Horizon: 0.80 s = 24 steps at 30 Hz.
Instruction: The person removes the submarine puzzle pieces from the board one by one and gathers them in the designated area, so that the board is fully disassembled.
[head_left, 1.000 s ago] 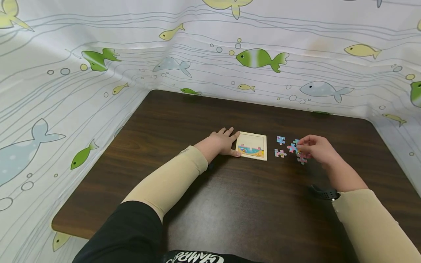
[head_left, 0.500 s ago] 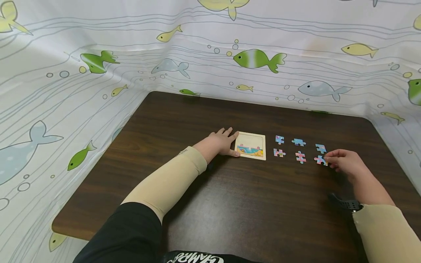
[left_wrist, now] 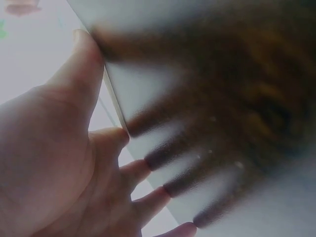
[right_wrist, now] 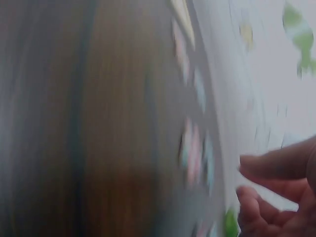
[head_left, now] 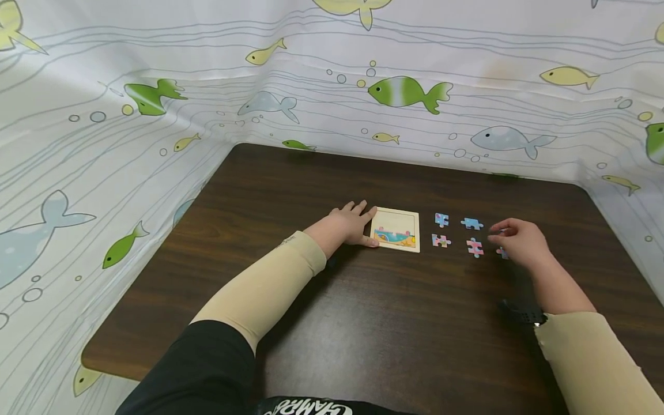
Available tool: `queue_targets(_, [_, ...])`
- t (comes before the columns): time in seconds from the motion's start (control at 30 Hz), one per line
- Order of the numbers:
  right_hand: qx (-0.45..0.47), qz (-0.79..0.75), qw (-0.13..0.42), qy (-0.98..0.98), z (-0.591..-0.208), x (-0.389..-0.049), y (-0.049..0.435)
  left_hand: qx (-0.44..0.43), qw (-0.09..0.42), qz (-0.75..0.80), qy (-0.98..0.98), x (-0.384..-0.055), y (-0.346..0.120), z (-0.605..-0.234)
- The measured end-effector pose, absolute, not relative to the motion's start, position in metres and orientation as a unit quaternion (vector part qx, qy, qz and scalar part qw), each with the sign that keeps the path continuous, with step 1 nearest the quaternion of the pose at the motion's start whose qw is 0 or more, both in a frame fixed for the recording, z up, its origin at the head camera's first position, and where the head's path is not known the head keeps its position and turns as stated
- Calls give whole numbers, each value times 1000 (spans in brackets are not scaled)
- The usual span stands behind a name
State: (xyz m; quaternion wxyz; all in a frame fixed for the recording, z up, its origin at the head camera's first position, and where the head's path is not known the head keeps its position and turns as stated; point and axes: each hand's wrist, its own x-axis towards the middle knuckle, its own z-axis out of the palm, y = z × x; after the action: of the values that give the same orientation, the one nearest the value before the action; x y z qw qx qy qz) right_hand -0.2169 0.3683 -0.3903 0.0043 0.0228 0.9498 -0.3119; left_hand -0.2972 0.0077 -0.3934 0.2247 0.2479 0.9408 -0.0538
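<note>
In the head view my left hand (head_left: 350, 225) lies spread on the table, thumb and index finger at the left edge of a square wooden puzzle tray (head_left: 395, 214). A strip of sea-picture pieces (head_left: 394, 238) fills the lower part of the tray. My right hand (head_left: 521, 242) hovers above the rightmost loose puzzle pieces, thumb and fingers bent. In the right wrist view a gap shows between its thumb and index fingertips (right_wrist: 247, 165), with nothing in it. Beneath the hand a pink-and-blue jigsaw piece (head_left: 502, 252) is partly hidden.
Between tray and right hand lie a small blue jigsaw piece (head_left: 441, 219), a wider blue one (head_left: 472, 223), a pink one (head_left: 441, 240) and another pink one (head_left: 474, 247). A fish-print curtain (head_left: 332, 104) hangs behind the dark wooden table (head_left: 363, 323).
My right hand slid jigsaw pieces out of the cluster to the right, spreading them into two rows. It then left the lower right piece and moved back up and left. My left hand stayed.
</note>
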Motion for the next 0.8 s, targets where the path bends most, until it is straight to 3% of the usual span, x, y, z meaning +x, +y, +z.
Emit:
queue_targets(0.2, [-101, -315, 34, 943, -376, -228, 288, 247, 225, -51, 941, -298, 8, -394])
queue_targets(0.4, [-173, -306, 72, 933, -386, -246, 232, 245, 224, -47, 942, -299, 8, -393])
queue_targets(0.8, [-190, -327, 107, 920, -403, -261, 202, 247, 222, -39, 943, -297, 7, -393])
